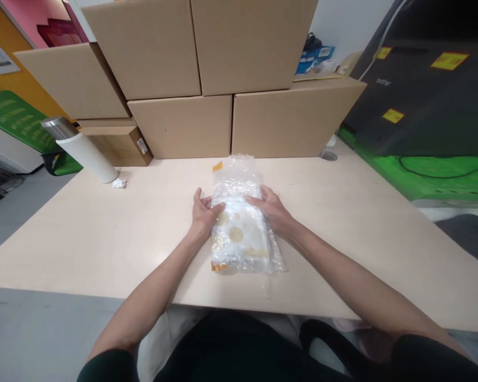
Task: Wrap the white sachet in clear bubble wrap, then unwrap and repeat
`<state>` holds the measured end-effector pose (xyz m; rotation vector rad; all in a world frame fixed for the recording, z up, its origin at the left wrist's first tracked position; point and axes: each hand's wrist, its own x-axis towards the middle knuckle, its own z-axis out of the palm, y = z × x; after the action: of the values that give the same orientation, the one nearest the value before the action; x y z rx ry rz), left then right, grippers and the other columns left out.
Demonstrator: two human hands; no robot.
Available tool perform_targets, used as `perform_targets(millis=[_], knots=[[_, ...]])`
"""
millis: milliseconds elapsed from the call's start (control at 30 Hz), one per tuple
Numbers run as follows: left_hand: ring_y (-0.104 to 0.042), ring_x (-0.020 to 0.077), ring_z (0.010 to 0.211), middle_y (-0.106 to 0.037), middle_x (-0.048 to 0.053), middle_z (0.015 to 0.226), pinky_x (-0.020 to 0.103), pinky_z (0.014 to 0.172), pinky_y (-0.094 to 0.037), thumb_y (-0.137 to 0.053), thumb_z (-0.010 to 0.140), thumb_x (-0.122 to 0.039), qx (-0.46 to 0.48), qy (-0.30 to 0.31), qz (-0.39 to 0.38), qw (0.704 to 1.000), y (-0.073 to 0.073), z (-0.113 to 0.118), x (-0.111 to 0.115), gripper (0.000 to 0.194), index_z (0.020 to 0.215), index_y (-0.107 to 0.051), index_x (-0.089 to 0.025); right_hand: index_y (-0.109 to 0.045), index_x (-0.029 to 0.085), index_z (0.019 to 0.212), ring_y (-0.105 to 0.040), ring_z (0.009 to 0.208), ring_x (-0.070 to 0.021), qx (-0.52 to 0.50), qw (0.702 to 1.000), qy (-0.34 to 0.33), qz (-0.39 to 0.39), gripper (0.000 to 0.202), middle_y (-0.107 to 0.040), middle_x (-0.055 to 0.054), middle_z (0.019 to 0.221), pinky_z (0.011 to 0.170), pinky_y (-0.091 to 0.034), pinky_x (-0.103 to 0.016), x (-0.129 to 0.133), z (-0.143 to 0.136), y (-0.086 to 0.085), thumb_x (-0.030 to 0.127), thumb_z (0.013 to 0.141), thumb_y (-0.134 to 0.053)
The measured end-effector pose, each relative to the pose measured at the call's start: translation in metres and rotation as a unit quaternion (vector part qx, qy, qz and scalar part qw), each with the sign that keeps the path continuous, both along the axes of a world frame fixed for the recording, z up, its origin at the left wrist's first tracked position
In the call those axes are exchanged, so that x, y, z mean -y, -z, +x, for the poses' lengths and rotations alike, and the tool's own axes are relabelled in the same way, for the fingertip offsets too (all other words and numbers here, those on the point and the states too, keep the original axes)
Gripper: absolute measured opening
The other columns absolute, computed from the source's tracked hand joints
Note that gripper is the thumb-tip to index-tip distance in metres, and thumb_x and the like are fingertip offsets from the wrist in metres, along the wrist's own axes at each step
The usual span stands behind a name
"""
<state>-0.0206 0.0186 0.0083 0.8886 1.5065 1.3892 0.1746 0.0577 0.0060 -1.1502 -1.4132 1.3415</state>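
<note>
A bubble-wrapped package (242, 233) lies on the pale table near its front edge. Through the clear wrap shows a white item with yellowish round spots. Orange tape sits at the wrap's upper left and lower left corners. My left hand (204, 215) holds the package's left side, its thumb on top and its fingers at the edge. On the right side, my right hand (274, 209) grips the wrap, thumb on top. The wrap's upper part extends flat beyond both hands, and a loose flap spreads at the lower right.
Cardboard boxes (179, 127) are stacked along the table's (151, 223) back edge. A white bottle with a metal cap (87, 156) stands at the left, beside a crumpled white scrap (119, 183). A large black machine (422, 90) is at the right.
</note>
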Motion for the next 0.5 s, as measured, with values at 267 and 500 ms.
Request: perform_targets(millis=[267, 500], knots=[[-0.068, 0.0189, 0.079, -0.069, 0.007, 0.093, 0.03, 0.073, -0.054, -0.09, 0.064, -0.034, 0.202, 0.078, -0.007, 0.976, -0.02, 0.008, 0.014, 0.063, 0.118, -0.063, -0.014, -0.06, 0.019, 0.102, -0.072, 0.086, -0.0238, -0.238, 0.957, -0.008, -0.168, 0.05, -0.074, -0.008, 0.1, 0.08, -0.06, -0.037, 0.015, -0.002, -0.024, 0.018, 0.061, -0.089], [-0.067, 0.0157, 0.075, -0.071, 0.005, 0.09, 0.029, 0.072, -0.053, -0.094, 0.058, -0.033, 0.205, 0.057, -0.013, 0.977, -0.025, 0.008, 0.016, 0.057, 0.103, -0.064, -0.015, -0.061, 0.02, 0.106, -0.073, 0.09, -0.0248, -0.245, 0.958, -0.016, -0.145, 0.053, -0.075, -0.007, 0.104, 0.086, -0.059, -0.041, 0.017, 0.002, -0.027, 0.021, 0.062, -0.09]])
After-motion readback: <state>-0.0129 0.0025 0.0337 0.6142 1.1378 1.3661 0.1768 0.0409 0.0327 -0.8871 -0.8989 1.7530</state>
